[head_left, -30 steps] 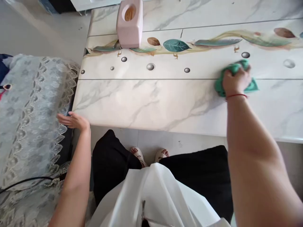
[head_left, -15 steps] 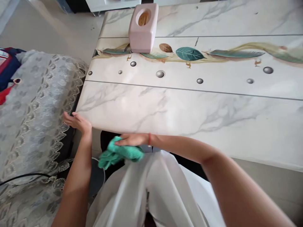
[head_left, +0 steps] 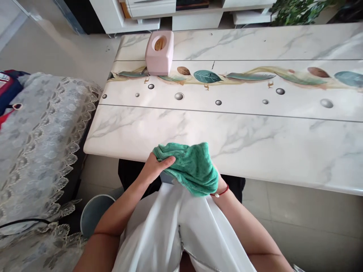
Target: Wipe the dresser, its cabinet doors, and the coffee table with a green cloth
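A crumpled green cloth [head_left: 188, 166] is held up between my two hands, over my lap at the table's near edge. My left hand [head_left: 154, 166] grips its left corner, with the thumb lying on top of the fabric. On the other side, my right hand [head_left: 217, 179], with a red bracelet at the wrist, holds the cloth from behind and underneath. The cloth hides the right fingers. Beyond both hands stretches the marble-patterned table [head_left: 136, 128], printed with leaves and grey dots.
A pink tissue box [head_left: 159, 56] stands on the far left of the table. At left is a seat with a lace cover [head_left: 56, 117]; a grey bin [head_left: 95, 215] stands beside it on the floor. A white cabinet [head_left: 197, 19] and green plant [head_left: 300, 11] are behind the table.
My left hand has come off the table's left corner and taken hold of the cloth. My right hand has moved right with the cloth, which is now spread wider. The view has tilted up.
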A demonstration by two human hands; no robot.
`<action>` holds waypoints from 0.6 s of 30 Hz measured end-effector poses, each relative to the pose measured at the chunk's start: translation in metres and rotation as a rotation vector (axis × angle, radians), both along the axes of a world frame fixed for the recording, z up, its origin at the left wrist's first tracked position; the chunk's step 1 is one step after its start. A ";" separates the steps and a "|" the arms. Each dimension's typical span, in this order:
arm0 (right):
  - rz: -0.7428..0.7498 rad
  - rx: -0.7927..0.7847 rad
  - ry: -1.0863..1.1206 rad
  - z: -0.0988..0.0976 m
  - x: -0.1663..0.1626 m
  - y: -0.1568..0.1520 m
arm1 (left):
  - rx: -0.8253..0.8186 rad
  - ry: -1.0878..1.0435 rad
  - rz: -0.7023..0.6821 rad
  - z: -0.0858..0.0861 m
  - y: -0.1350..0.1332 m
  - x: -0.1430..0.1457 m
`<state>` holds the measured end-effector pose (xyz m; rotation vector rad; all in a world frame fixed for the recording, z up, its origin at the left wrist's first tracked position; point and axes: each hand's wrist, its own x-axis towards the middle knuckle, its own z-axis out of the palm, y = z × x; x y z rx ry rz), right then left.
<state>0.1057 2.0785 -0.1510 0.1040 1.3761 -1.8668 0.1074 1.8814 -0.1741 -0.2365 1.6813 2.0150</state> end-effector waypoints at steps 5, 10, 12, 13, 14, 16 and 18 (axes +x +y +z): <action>-0.142 0.076 0.047 0.016 0.012 0.046 | -0.285 0.121 0.069 0.033 0.013 -0.001; -0.269 0.482 0.075 0.033 0.027 0.090 | -0.440 0.136 -0.448 0.066 0.021 0.002; -0.263 0.520 0.053 0.035 0.020 0.108 | -0.537 0.204 -0.541 0.071 0.032 -0.010; -0.274 0.562 0.076 0.034 0.013 0.117 | -0.628 0.263 -0.564 0.071 0.039 -0.019; -0.318 0.633 0.139 0.031 0.005 0.125 | -0.752 0.331 -0.567 0.068 0.049 -0.030; -0.461 0.860 0.385 0.019 -0.010 0.136 | -1.035 0.487 -0.515 0.056 0.073 -0.050; -0.516 1.088 0.669 0.002 -0.016 0.139 | -1.190 0.687 -0.468 0.036 0.101 -0.063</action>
